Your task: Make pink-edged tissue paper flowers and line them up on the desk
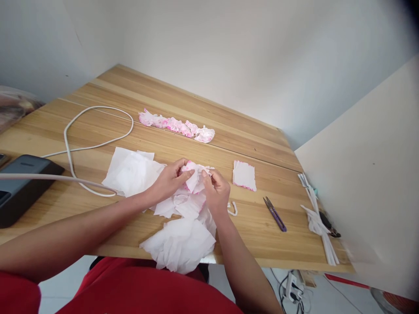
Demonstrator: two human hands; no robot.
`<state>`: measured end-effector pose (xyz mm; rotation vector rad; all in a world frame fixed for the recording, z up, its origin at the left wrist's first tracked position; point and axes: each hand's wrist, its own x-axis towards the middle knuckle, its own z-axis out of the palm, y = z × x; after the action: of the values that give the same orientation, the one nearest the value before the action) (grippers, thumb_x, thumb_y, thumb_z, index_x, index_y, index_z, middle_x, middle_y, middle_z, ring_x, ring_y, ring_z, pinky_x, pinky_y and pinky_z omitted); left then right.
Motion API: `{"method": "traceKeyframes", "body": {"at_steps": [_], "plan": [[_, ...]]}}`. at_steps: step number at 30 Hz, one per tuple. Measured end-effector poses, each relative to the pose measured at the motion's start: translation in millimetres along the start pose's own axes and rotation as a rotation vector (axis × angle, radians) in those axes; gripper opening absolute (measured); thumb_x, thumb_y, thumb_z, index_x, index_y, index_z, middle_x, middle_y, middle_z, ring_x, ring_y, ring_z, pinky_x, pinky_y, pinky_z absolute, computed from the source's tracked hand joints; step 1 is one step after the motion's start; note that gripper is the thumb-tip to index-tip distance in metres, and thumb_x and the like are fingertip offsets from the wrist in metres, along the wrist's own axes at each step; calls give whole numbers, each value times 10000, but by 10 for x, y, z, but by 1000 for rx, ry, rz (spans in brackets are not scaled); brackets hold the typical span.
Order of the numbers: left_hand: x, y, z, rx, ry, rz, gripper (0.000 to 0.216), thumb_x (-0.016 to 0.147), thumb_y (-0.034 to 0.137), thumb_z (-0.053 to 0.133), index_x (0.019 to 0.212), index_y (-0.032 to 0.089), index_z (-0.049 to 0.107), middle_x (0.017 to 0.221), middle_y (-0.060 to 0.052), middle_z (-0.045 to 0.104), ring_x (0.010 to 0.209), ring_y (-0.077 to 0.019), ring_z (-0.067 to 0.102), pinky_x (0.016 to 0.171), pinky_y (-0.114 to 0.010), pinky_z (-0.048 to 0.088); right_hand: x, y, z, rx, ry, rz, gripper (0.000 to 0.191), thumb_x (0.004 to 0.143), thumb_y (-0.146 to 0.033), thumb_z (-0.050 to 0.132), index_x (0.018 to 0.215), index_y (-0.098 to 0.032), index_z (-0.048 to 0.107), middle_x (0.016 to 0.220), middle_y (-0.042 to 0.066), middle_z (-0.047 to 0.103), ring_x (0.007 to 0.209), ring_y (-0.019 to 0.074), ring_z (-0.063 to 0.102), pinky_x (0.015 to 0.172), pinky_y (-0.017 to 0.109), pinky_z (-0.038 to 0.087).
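My left hand [168, 179] and my right hand [216, 189] meet over the middle of the wooden table [98, 144]. Both pinch a small bunched piece of white tissue with pink edges [195, 176], fingers closed on it from either side. Under the hands lies a loose pile of white tissue sheets [180, 240] that hangs over the table's front edge. More flat white tissue [131, 172] lies to the left of my left hand.
A row of finished pink-and-white ruffled tissue pieces [178, 125] lies farther back. A pink-edged tissue square [244, 175], a purple thread snipper [275, 213] and white strips [319, 222] lie right. A white cable [98, 146] and dark device [19, 185] sit left.
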<state>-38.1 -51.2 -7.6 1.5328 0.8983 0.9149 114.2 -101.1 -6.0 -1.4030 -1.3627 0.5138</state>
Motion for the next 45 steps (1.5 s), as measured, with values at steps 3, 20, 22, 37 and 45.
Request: {"method": "traceKeyframes", "body": {"at_steps": [3, 20, 22, 37, 45], "plan": [[3, 4, -20, -20, 9, 6, 272, 895, 421, 494, 775, 176, 504, 665, 33, 454, 607, -118, 428, 564, -242, 332, 16, 42, -1, 155, -2, 183, 316, 861, -424, 571, 663, -179, 544, 605, -45, 437, 572, 97, 397, 549, 230, 332], [87, -21, -60, -296, 151, -110, 250, 852, 418, 556, 821, 171, 540, 713, 12, 508, 627, -118, 488, 584, -240, 408, 27, 26, 23, 151, -57, 263, 268, 819, -441, 599, 723, -190, 594, 634, -36, 536, 582, 106, 482, 574, 233, 401], [93, -18, -57, -368, 147, -159, 259, 829, 423, 580, 812, 168, 544, 695, 14, 507, 594, -111, 477, 566, -236, 405, 36, 20, 13, 223, -43, 311, 276, 818, -452, 597, 731, -189, 602, 640, -35, 538, 580, 104, 487, 569, 229, 407], [-21, 92, -73, -127, 0, 16, 418, 938, 499, 425, 1171, 189, 581, 1110, -75, 624, 1028, -214, 574, 797, -290, 468, 50, 84, 4, 188, 37, 316, 365, 796, -481, 609, 622, -196, 462, 587, -58, 380, 548, 89, 340, 499, 218, 290], [11, 11, -23, -113, -17, 28, 604, 799, 334, 661, 1345, 208, 435, 1340, -94, 522, 1147, -233, 541, 899, -332, 470, 33, 37, -1, 218, 13, 274, 304, 819, -428, 604, 657, -183, 525, 609, -53, 369, 571, 90, 339, 520, 217, 294]]}}
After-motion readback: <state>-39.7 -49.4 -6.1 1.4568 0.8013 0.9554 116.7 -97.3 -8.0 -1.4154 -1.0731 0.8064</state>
